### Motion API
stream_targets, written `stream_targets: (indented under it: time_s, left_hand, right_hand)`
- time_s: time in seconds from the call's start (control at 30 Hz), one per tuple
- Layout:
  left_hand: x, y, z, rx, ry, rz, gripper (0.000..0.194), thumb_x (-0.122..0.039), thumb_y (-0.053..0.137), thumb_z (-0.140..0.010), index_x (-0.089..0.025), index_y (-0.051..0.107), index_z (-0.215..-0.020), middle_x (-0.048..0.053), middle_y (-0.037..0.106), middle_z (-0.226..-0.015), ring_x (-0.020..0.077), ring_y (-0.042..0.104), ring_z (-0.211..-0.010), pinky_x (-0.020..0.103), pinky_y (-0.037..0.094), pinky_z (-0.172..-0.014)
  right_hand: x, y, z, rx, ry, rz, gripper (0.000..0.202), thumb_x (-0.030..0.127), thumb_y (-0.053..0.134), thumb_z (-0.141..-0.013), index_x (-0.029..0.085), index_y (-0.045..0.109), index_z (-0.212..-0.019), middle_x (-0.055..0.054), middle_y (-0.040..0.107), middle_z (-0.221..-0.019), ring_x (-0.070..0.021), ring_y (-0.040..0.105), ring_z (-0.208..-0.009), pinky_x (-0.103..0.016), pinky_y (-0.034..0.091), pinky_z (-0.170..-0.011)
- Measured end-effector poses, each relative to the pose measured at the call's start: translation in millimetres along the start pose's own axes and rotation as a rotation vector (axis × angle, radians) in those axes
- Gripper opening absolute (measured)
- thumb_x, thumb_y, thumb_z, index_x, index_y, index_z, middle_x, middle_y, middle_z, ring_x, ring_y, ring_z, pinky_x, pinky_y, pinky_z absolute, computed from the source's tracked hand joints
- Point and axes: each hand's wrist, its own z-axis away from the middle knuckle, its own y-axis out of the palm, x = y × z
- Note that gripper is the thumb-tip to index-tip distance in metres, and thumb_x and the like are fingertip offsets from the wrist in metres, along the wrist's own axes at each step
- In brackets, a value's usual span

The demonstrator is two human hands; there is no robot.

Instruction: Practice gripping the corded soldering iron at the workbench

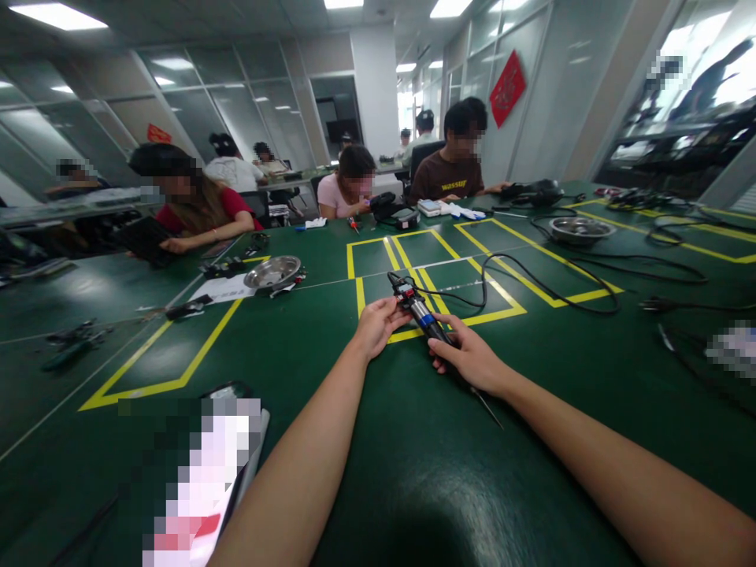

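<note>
An electric screwdriver (pixel 421 315) with a black body, a silver section and a blue band lies slantwise between my hands, above the green table (pixel 378 441). My right hand (pixel 466 354) is wrapped round its black lower body, and a long thin bit points down toward me on the right. At the upper end, near a red part and the cable, the fingers of my left hand (pixel 381 324) are pressed together against the tool. Whether they pinch a smaller piece there is hidden. A black cable (pixel 485 287) runs from the tool's top to the right.
Yellow tape (pixel 496 316) marks rectangles on the table. Metal bowls stand left (pixel 272 272) and right (pixel 582 229). A lit, pixelated device (pixel 206 472) lies at the lower left. Cables spread over the right side. Several people sit across the table.
</note>
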Motion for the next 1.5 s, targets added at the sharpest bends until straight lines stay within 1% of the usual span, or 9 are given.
stream_targets:
  time_s: [0.37,0.57,0.8,0.93,1.1,1.2,1.33,1.4,1.5]
  left_hand:
    - [-0.8,-0.6,-0.1,-0.002,0.005,0.033,0.008,-0.013,0.064,-0.088,-0.008,0.065,-0.095,0.016,0.074,-0.100,0.0226,0.072,-0.091,0.048,0.052,-0.099]
    - [-0.8,-4.3,-2.4,0.028,0.001,0.067,0.016,-0.019,0.066,-0.088,-0.009,0.070,-0.101,0.015,0.073,-0.104,0.0226,0.070,-0.097,0.044,0.050,-0.101]
    - [-2.4,-3.5,-1.2,0.018,0.005,0.076,0.020,-0.024,0.069,-0.088,-0.009,0.070,-0.102,0.013,0.074,-0.103,0.0196,0.070,-0.093,0.038,0.052,-0.096]
    - [-2.3,-1.3,-1.2,0.007,0.021,0.076,0.021,-0.026,0.071,-0.087,-0.010,0.071,-0.100,0.013,0.074,-0.102,0.0183,0.070,-0.090,0.035,0.053,-0.092]
    - [0.9,1.1,-2.6,-0.017,0.050,-0.003,0.028,-0.032,0.073,-0.085,-0.009,0.073,-0.100,0.013,0.074,-0.101,0.0174,0.070,-0.087,0.034,0.053,-0.090]
    - [1.9,3.0,-2.3,-0.025,0.061,-0.038,0.029,-0.033,0.073,-0.086,-0.008,0.072,-0.102,0.014,0.075,-0.100,0.0172,0.070,-0.086,0.033,0.054,-0.090]
    - [0.1,3.7,-1.1,-0.035,0.060,-0.054,0.032,-0.032,0.070,-0.089,-0.007,0.068,-0.107,0.016,0.074,-0.099,0.0196,0.072,-0.088,0.034,0.055,-0.089]
    - [-1.8,2.7,-1.1,-0.047,0.041,-0.029,0.029,-0.030,0.067,-0.091,-0.006,0.067,-0.106,0.017,0.074,-0.098,0.0205,0.073,-0.088,0.034,0.056,-0.089]
    - [-4.2,0.4,-2.3,-0.054,0.005,0.027,0.020,-0.022,0.063,-0.092,-0.005,0.066,-0.102,0.018,0.074,-0.098,0.0208,0.073,-0.090,0.035,0.055,-0.092]
  right_hand:
    - [-4.4,-3.8,-1.8,0.031,-0.020,0.064,0.074,0.040,0.070,-0.084,0.025,0.035,-0.148,0.000,0.063,-0.085,-0.0153,0.066,-0.066,-0.030,0.057,-0.062]
    - [3.8,-9.8,4.2,0.027,-0.097,0.229,0.089,0.034,0.075,-0.080,0.031,0.025,-0.153,-0.004,0.060,-0.109,-0.0142,0.063,-0.073,-0.031,0.053,-0.070]
    - [12.2,-5.6,9.6,0.077,-0.356,0.669,0.046,0.025,0.063,-0.088,0.026,0.059,-0.133,-0.009,0.058,-0.114,-0.0220,0.057,-0.103,-0.038,0.043,-0.097]
    - [12.5,3.1,12.2,0.055,-0.338,0.878,0.039,0.029,0.056,-0.094,0.026,0.061,-0.132,-0.012,0.053,-0.117,-0.0236,0.057,-0.104,-0.037,0.044,-0.095]
    - [12.3,11.3,11.6,0.001,-0.258,0.975,0.034,0.029,0.052,-0.096,0.026,0.062,-0.128,-0.010,0.054,-0.106,-0.0205,0.058,-0.088,-0.033,0.044,-0.082]
    - [9.4,6.7,8.1,-0.005,-0.281,0.848,0.028,0.025,0.053,-0.095,0.025,0.064,-0.121,-0.008,0.056,-0.103,-0.0195,0.057,-0.088,-0.033,0.044,-0.082]
    - [5.6,-10.1,-1.1,0.008,-0.173,0.309,0.024,0.032,0.055,-0.093,0.024,0.059,-0.116,-0.002,0.059,-0.088,-0.0150,0.059,-0.071,-0.029,0.049,-0.068]
    - [6.0,-21.9,-7.6,-0.088,-0.112,-0.001,0.028,0.036,0.058,-0.090,0.024,0.056,-0.116,0.001,0.059,-0.081,-0.0127,0.058,-0.062,-0.026,0.049,-0.061]
    - [10.1,-46.7,-16.3,-0.306,-0.132,-0.345,0.031,0.033,0.064,-0.083,0.025,0.055,-0.112,0.000,0.063,-0.087,-0.0113,0.059,-0.064,-0.023,0.049,-0.057]
